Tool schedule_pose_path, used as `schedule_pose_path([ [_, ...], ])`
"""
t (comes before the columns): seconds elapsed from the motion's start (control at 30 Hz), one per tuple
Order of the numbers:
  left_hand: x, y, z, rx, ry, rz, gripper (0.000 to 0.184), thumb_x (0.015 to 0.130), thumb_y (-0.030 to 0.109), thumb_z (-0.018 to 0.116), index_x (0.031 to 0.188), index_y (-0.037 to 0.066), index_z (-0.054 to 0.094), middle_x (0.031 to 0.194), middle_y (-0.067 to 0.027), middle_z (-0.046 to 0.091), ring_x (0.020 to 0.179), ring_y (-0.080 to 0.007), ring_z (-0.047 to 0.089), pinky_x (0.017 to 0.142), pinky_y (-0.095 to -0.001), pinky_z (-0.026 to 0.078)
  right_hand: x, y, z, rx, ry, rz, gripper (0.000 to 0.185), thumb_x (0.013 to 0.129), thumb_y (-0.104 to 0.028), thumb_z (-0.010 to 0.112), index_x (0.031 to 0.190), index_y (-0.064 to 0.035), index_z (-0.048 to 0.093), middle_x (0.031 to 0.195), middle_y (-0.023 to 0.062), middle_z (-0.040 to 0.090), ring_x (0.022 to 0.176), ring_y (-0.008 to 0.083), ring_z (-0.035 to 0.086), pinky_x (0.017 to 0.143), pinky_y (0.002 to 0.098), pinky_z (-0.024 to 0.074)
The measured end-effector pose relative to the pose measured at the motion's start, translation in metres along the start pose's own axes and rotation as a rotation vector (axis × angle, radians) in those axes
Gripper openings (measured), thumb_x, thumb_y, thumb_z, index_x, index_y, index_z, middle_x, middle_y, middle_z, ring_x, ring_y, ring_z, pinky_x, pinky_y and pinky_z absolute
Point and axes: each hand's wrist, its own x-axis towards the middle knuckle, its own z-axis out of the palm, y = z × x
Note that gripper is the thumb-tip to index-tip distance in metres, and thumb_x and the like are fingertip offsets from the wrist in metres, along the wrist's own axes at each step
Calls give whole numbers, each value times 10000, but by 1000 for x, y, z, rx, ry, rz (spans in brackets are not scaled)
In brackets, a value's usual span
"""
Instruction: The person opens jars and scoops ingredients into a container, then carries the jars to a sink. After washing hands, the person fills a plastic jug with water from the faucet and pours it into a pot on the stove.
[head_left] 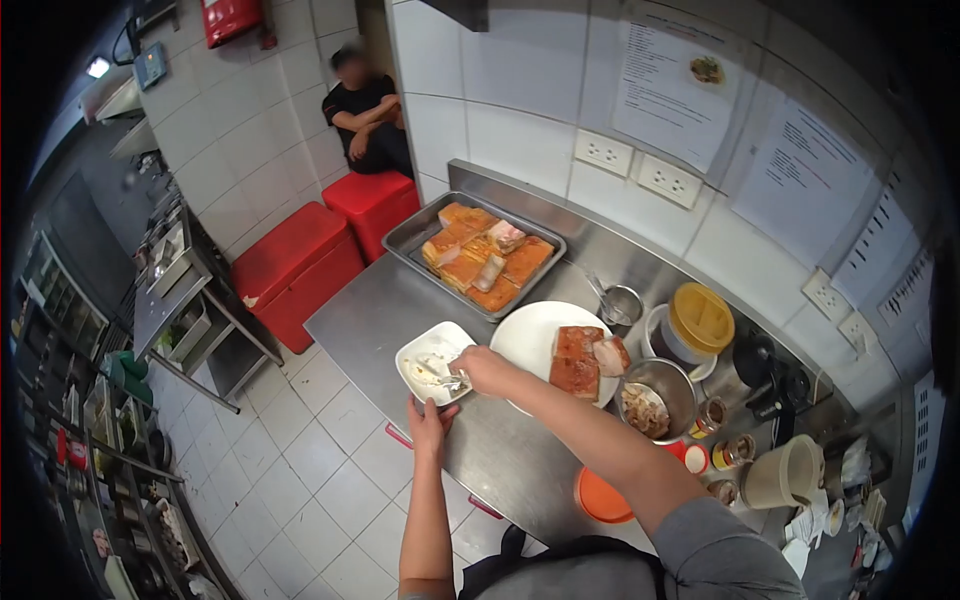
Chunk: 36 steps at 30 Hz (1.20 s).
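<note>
A white square bowl (408, 358) with smears of a creamy white mixture sits near the front edge of the steel table. My left hand (430, 422) grips its near side, fingers against the outer wall. Over the bowl's right rim, my right hand (486, 371) is closed around a metal spoon (450, 381), whose end lies in the mixture. Just right of this hand is a large white plate (517, 340) bearing browned slabs of layered food (576, 360) and a paler piece. My right forearm crosses the plate's near edge.
Behind stands a metal tray (405, 243) of similar slabs. To the right are a steel bowl (680, 385) of chopped food, a small metal cup (622, 305), a yellow-lidded container (701, 318), jars and an orange lid (603, 497). A person (368, 120) sits by red boxes (296, 270).
</note>
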Motion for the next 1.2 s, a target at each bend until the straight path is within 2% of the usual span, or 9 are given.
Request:
schedule_pose_path([
  [0.1, -3, -4, -14, 122, 19, 17, 821, 901, 421, 527, 1443, 62, 26, 1025, -181, 617, 779, -244, 657, 683, -343, 502, -16, -6, -13, -42, -11, -10, 281, 708, 41, 556, 939, -80, 661, 904, 175, 597, 924, 345, 568, 802, 429, 469],
  [0.2, 7, -8, -24, 489, 242, 365, 718, 902, 290, 574, 1418, 4, 164, 1214, -189, 459, 1083, -250, 498, 900, -347, 426, -38, -16, -10, -133, 57, -14, 291, 697, 34, 560, 947, -81, 656, 919, 163, 591, 935, 340, 562, 806, 430, 466],
  [0.3, -51, 36, 16, 338, 186, 681, 538, 915, 131, 544, 1366, -13, 289, 1282, -162, 436, 1074, -227, 500, 939, -333, 395, -109, -60, -51, 158, 143, 74, 264, 699, -10, 608, 958, -29, 654, 947, 161, 605, 987, 323, 571, 829, 424, 479],
  [0.47, -160, 45, 99, 190, -438, 648, 285, 923, 55, 499, 1203, 2, 480, 1083, -96, 568, 990, -169, 550, 889, -305, 437, -261, -56, -101, 122, 436, 134, 330, 769, -78, 641, 1090, -55, 574, 971, 156, 606, 892, 331, 596, 773, 420, 481],
  [0.57, -218, -15, 140, 247, -987, 441, 308, 886, 41, 544, 1187, 4, 495, 999, -77, 596, 873, -160, 590, 815, -272, 469, -369, -68, -178, -22, 383, 661, 263, 788, -112, 598, 1031, -41, 526, 825, 185, 630, 807, 366, 617, 670, 457, 474],
  [0.67, -274, -75, 176, 562, -1314, 393, 654, 793, 86, 652, 1341, -15, 309, 1218, -186, 480, 1142, -259, 494, 964, -369, 402, -467, -60, -224, -288, 418, 1117, 310, 773, -92, 573, 1062, -54, 467, 911, 204, 629, 850, 383, 614, 695, 465, 483],
  [0.87, -331, -161, 240, 637, -1114, 700, 918, 693, 161, 766, 1365, -88, 192, 1334, -252, 365, 1228, -376, 400, 1022, -413, 343, -559, 14, -214, -362, -61, 1549, 281, 800, -117, 571, 1053, -31, 660, 1112, 161, 633, 1029, 301, 618, 802, 385, 518],
  [1.07, -337, -197, 275, 517, -901, 680, 856, 640, 172, 810, 1298, -72, 319, 1206, -233, 500, 1123, -339, 512, 962, -379, 406, -577, 52, -209, -405, -276, 1506, 279, 749, -111, 626, 1001, -2, 679, 1086, 172, 642, 975, 321, 637, 792, 405, 525],
  [1.2, -329, -197, 280, 494, -946, 641, 805, 628, 184, 824, 1251, -54, 375, 1138, -203, 553, 1061, -309, 557, 926, -375, 433, -580, 38, -215, -497, -97, 1466, 253, 782, -102, 601, 1008, -22, 681, 1076, 147, 650, 946, 301, 651, 759, 397, 533],
])
